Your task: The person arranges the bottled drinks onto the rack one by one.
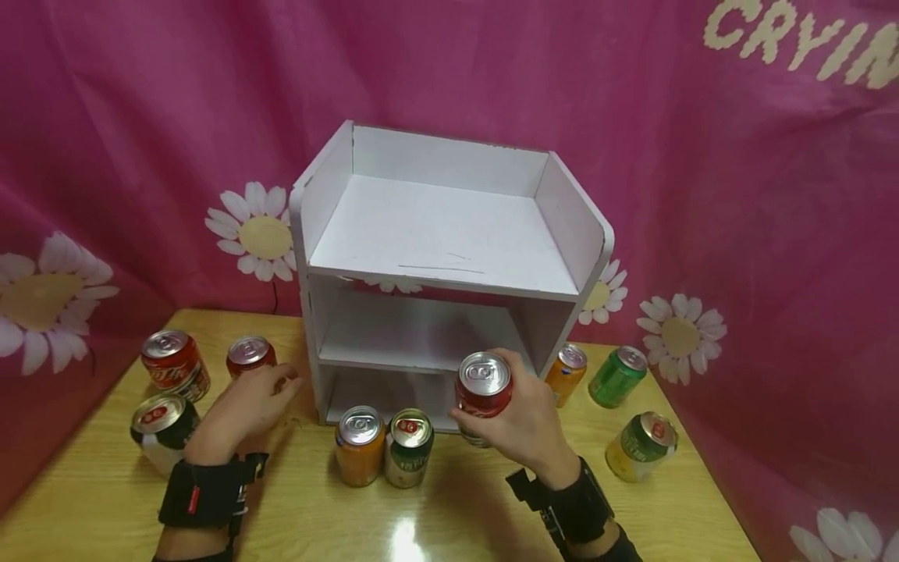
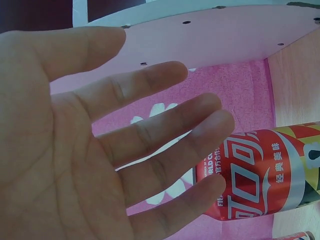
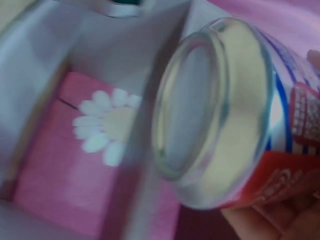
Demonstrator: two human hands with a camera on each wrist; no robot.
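My right hand (image 1: 530, 421) grips a red cola can (image 1: 485, 390), holding it up in front of the lower part of the white shelf unit (image 1: 442, 226). The right wrist view shows that can's silver base (image 3: 240, 115), tilted, with fingers wrapped round its side. My left hand (image 1: 246, 402) is by another red cola can (image 1: 247, 355) left of the shelf. In the left wrist view its fingers are extended and spread, the palm holds nothing, and a red can (image 2: 260, 175) appears past the fingertips. Whether they touch it I cannot tell.
An orange can (image 1: 360, 449) and a green-and-white can (image 1: 409, 453) stand before the shelf. At left are a red can (image 1: 175, 367) and a dark green can (image 1: 161, 433). Orange (image 1: 565, 375), green (image 1: 616, 378) and yellow-green (image 1: 639, 449) cans stand at right.
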